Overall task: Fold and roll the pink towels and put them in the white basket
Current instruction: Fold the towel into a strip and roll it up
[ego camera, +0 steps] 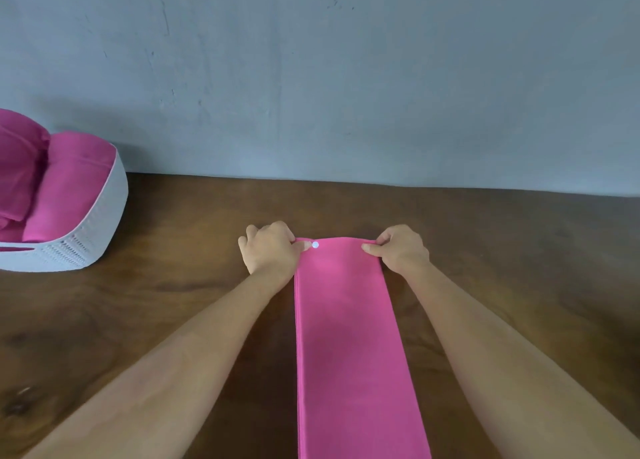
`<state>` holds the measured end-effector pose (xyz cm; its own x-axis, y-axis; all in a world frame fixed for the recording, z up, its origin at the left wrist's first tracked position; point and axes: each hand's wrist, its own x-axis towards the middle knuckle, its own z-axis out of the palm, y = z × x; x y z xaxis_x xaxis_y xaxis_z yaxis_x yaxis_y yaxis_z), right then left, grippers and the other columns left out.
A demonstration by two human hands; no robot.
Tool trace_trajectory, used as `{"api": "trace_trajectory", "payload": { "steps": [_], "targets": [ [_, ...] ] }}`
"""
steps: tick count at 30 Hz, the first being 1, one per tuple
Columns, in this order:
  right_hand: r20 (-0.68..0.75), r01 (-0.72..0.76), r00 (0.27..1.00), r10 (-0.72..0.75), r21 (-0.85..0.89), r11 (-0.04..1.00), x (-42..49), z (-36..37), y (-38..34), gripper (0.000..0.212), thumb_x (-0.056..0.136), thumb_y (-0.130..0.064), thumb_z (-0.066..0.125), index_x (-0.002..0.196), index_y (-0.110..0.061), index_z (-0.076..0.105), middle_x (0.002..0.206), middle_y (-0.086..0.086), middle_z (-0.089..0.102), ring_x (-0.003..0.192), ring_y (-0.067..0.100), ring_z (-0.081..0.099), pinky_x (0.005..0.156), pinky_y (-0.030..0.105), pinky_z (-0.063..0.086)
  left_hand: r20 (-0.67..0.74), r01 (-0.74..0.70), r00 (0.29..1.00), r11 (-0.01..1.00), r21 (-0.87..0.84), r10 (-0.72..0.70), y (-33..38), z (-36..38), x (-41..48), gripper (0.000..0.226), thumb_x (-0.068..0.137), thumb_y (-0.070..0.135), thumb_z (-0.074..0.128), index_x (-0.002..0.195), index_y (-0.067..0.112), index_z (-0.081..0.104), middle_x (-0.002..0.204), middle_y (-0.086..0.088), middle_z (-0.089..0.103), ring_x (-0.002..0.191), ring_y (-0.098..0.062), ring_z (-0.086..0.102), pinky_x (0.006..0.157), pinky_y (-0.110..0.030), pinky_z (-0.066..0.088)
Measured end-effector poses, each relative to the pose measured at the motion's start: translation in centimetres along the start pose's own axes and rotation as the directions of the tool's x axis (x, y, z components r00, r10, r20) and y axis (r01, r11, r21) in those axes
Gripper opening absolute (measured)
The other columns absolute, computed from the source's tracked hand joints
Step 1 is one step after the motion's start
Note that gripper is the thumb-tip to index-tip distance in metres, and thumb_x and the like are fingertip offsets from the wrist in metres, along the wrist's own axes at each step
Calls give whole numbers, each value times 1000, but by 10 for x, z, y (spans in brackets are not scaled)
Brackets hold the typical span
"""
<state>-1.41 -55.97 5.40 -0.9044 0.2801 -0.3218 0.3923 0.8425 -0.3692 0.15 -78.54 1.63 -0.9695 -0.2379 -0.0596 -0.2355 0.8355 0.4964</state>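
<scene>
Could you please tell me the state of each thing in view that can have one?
pink towel: folded into a long narrow strip, flat on the table, not yet rolled.
left hand: pinches the strip's far left corner.
right hand: pinches the strip's far right corner.
white basket: upright on the table, partly out of frame.
rolled towels: rolled, lying in the basket.

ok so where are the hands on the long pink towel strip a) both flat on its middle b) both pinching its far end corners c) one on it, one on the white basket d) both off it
b: the left hand and right hand each pinch a far corner of the long folded pink towel strip lying on the brown wooden table; neither touches the white woven basket.
</scene>
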Motion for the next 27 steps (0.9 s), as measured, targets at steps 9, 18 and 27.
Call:
{"api": "trace_trajectory", "payload": {
  "steps": [9,18,27],
  "targets": [
    [-54,62,996,-67,-78,995,90,-1,-29,36,85,-59,71,91,-23,73,96,-1,72,99,23,66,91,41,53,-19,84,996,996,41,-83,19,1,83,42,82,68,68,81,27,67,90,2,69,111,-27,49,90,-39,34],
    [-147,13,989,-27,-96,995,157,4,-55,63,73,-79,66,91,-19,70,96,2,69,104,28,63,92,41,50,-105,182,979,980,78,-174,29,12,139,63,75,82,60,80,20,65,87,-4,67,104,-30,57,90,-43,38],
    [-221,50,973,-69,-90,995,157,7,-57,63,88,-74,53,106,-16,66,117,6,64,120,29,53,94,44,41,-101,246,968,951,185,-231,38,11,146,68,86,80,49,91,13,61,95,-8,65,103,-32,58,90,-43,38]
  ]
}}
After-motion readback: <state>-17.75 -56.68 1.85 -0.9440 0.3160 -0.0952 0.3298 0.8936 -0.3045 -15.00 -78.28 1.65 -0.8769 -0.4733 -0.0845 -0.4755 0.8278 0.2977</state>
